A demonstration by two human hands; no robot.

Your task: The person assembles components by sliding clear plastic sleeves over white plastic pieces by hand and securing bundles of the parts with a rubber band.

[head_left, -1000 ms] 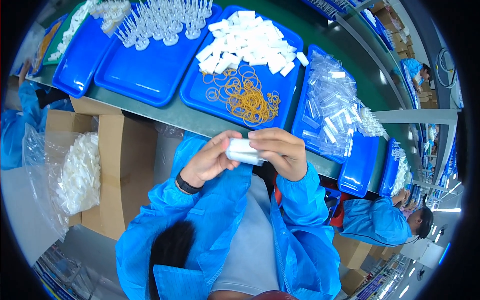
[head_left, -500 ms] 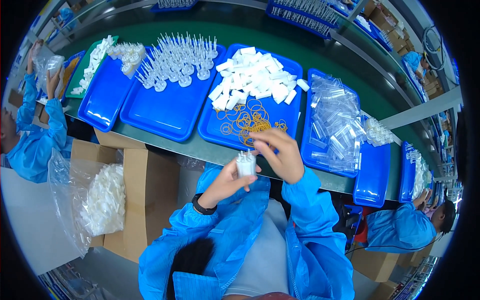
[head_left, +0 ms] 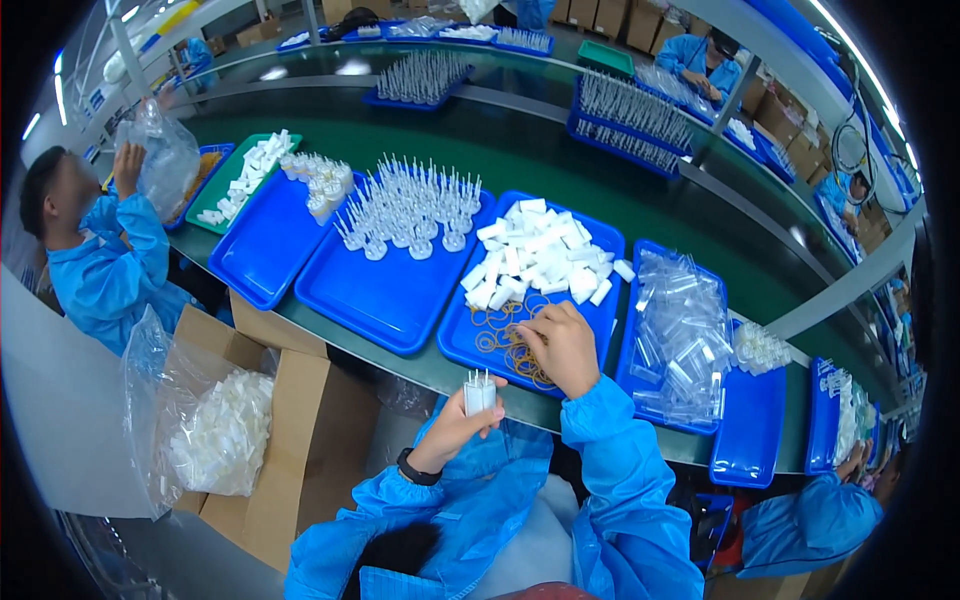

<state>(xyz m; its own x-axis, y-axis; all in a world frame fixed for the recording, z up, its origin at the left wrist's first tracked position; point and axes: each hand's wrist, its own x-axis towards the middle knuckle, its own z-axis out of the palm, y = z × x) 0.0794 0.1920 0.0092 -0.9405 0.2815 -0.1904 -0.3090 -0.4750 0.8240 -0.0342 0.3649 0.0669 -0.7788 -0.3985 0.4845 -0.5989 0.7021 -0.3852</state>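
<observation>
The left hand (head_left: 455, 428) is the nearest one, and its thumb and fingers are closed around a white bundle (head_left: 481, 398). This bundle stands almost upright in front of the body, before the table edge, with several thin pins pointing up from its top. A black wristband (head_left: 417, 468) is on the same wrist, above the blue sleeve.

The right hand (head_left: 562, 350) is a little farther forward, over the yellow-brown rubber bands (head_left: 515, 350). Its fingers are bent and the thumb is near the forefinger, so the opening is narrow; whether a band is between them, I cannot tell.

At the left, beside the table, there is a cardboard box (head_left: 312, 440) with a clear bag (head_left: 150, 400) of white pieces (head_left: 225, 435).

The rubber bands lie in the near part of a blue tray (head_left: 457, 332), and behind them is a heap of white blocks (head_left: 545, 250). The tray to the left of it (head_left: 370, 305) bears upright pieces with pins (head_left: 410, 210). To the right, clear plastic pieces (head_left: 682, 330) are piled in another tray.

Farther, across the green table surface (head_left: 560, 180), there are stacked trays (head_left: 632, 125) full of upright pins, and behind them sits a person in blue (head_left: 690, 58)
</observation>
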